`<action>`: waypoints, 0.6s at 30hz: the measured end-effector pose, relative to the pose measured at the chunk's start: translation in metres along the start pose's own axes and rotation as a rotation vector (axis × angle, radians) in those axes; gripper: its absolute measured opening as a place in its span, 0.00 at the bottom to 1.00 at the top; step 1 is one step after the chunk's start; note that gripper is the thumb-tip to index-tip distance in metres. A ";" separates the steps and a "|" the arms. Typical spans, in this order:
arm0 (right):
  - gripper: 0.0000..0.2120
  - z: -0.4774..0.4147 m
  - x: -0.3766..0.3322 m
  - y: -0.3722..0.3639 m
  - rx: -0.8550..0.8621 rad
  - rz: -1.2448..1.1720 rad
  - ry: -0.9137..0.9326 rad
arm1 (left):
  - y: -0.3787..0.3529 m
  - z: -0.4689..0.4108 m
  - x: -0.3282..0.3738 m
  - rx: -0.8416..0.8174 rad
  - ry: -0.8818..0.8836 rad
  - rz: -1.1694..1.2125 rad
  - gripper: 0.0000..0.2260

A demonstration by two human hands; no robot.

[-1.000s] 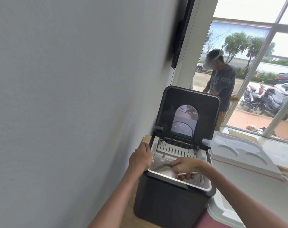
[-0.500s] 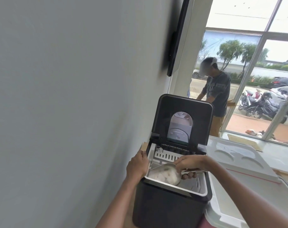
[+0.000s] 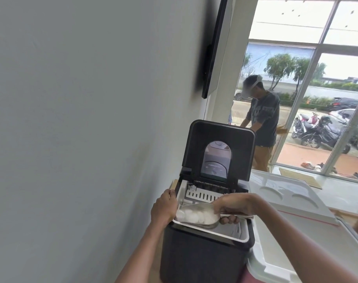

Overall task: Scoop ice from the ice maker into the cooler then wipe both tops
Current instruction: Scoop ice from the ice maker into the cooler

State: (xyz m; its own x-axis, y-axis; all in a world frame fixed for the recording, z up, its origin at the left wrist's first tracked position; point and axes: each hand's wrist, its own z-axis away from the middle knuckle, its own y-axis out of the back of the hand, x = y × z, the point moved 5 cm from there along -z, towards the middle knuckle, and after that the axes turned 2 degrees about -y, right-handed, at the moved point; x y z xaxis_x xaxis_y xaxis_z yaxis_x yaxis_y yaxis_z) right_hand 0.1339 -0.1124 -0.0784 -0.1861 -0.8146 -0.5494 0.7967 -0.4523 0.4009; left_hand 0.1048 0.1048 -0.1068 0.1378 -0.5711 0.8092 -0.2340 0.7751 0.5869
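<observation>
A black ice maker [image 3: 202,254] stands against the wall with its lid [image 3: 219,148] raised upright. My right hand [image 3: 233,207] is shut on the handle of a metal scoop [image 3: 202,217], held level at the rim of the white ice basket. White ice pieces [image 3: 192,216] fill the scoop. My left hand [image 3: 163,207] grips the ice maker's left top edge. To the right sits the white cooler [image 3: 264,260], its lid [image 3: 286,197] standing open with round cup hollows on it.
A grey wall runs close along the left, with a dark screen [image 3: 213,45] mounted high on it. Behind the ice maker a person [image 3: 262,121] stands by large windows. Motorbikes and cars are parked outside.
The scoop has come up out of the basket loaded with ice, from down inside to level at the rim. My left hand stayed on the ice maker's edge.
</observation>
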 end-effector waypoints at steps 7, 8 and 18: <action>0.13 0.011 0.004 -0.002 -0.022 -0.023 0.010 | -0.002 0.001 0.000 -0.002 0.003 0.022 0.18; 0.12 0.015 0.005 0.000 -0.012 -0.028 0.016 | -0.002 0.001 0.000 0.000 0.001 0.017 0.18; 0.22 0.078 0.052 0.043 0.193 -0.120 0.030 | -0.005 -0.006 0.004 0.018 -0.097 -0.207 0.16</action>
State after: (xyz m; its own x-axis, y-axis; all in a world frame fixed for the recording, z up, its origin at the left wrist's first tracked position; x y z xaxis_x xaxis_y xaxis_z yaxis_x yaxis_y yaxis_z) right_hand 0.1139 -0.2027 -0.0331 -0.2534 -0.7406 -0.6224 0.6447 -0.6090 0.4622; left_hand 0.1126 0.0999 -0.1061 0.0913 -0.7417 0.6644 -0.2277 0.6340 0.7390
